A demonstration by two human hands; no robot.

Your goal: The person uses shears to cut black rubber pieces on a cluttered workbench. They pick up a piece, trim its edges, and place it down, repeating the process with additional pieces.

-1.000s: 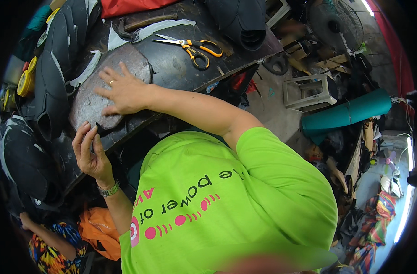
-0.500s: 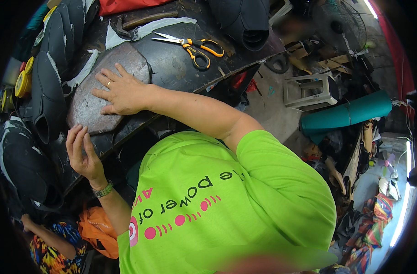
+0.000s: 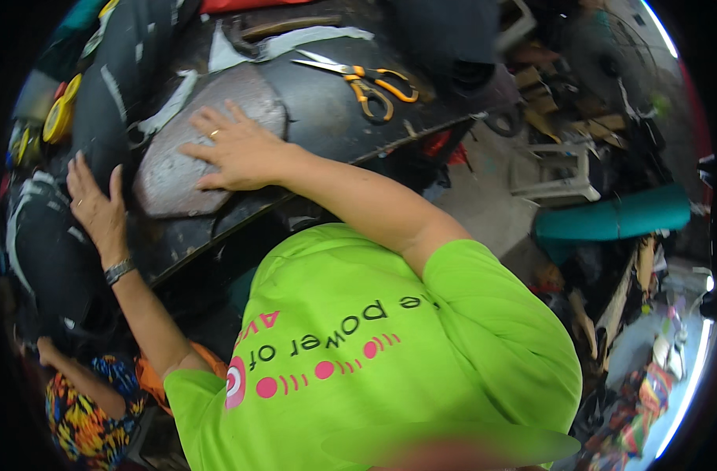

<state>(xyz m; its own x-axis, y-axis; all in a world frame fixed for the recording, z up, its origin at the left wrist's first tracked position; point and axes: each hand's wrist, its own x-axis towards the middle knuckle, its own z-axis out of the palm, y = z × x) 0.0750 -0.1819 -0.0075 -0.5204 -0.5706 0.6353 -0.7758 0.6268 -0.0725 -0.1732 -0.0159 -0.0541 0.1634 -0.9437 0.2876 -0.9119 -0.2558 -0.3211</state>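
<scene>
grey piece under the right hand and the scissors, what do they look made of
The grey piece under the right hand looks like a stiff sheet, perhaps leather or rubber: matte, mottled, lying flat with a curved cut edge. The scissors have pale shiny blades, likely steel, and glossy orange handles, probably plastic.

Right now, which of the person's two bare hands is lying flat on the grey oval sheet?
The right hand, the one wearing a ring, presses palm-down on the grey oval sheet. The left hand, with a wristwatch, rests off the sheet on the dark material to its left.
</scene>
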